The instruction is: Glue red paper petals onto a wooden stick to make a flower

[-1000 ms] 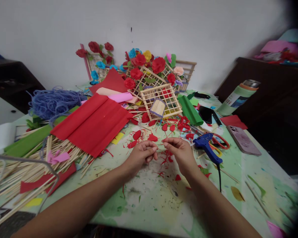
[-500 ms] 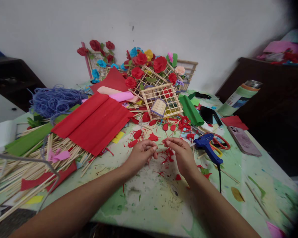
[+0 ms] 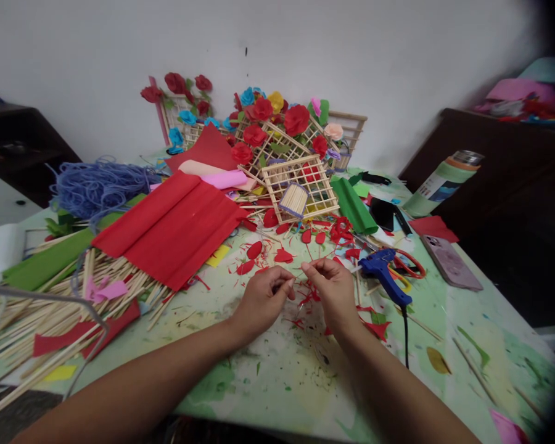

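My left hand (image 3: 263, 300) and my right hand (image 3: 333, 288) rest close together over the paint-stained table (image 3: 282, 376), fingertips almost meeting. Both pinch a thin pale stick (image 3: 298, 279) that spans the small gap between them; it is too small to see in detail. Red paper petals (image 3: 254, 250) and red scraps lie scattered just beyond and under the hands. A blue glue gun (image 3: 382, 269) lies right of my right hand, its cord running toward me.
A red crepe sheet (image 3: 176, 225) covers a pile of bamboo sticks (image 3: 50, 308) at left, near blue yarn (image 3: 97, 185). Behind are a wooden lattice (image 3: 300, 188), paper roses (image 3: 268, 117) and a green paper roll (image 3: 354, 206). Scissors (image 3: 411, 266), a phone (image 3: 449, 262) and a bottle (image 3: 444, 182) lie right.
My hands have drawn slightly closer together and a little nearer to me, still pinching the thin stick. Nothing else on the table has moved.
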`<state>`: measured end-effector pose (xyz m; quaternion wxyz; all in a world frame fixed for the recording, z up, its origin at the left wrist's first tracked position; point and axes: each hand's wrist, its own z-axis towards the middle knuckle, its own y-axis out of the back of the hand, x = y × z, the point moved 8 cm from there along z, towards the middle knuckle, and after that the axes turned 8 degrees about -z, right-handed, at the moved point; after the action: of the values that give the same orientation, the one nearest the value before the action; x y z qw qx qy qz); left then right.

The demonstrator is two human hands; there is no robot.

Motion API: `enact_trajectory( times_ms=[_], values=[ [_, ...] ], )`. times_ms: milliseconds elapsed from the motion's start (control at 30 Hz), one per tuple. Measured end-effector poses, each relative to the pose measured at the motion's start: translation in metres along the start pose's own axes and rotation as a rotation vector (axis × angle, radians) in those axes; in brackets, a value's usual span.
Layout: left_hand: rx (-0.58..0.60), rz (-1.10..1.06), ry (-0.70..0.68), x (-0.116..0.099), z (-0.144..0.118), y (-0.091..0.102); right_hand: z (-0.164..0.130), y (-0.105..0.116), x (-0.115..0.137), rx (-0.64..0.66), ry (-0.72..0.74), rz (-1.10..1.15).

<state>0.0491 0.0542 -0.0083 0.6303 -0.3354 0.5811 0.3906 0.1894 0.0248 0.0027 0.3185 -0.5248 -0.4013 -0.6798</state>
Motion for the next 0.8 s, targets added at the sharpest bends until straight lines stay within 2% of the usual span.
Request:
enact_trajectory(
  times_ms=[333, 600, 700, 800],
  values=[
    [-0.052, -0.082, 0.037, 0.007, 0.004, 0.008, 0.000, -0.004, -0.005, 0.041, -0.040, -0.008],
    [0.010, -0.030, 0.022, 0.002, 0.006, 0.004, 0.002, -0.006, -0.007, 0.093, -0.112, 0.151],
    [0.037, -0.015, 0.003, -0.002, 0.006, 0.005, 0.002, -0.009, 0.000, 0.175, -0.131, 0.194],
    [-0.024, -0.110, -0.004, -0.004, 0.009, 0.014, 0.000, -0.018, 0.006, 0.328, -0.156, 0.207]
  ],
)
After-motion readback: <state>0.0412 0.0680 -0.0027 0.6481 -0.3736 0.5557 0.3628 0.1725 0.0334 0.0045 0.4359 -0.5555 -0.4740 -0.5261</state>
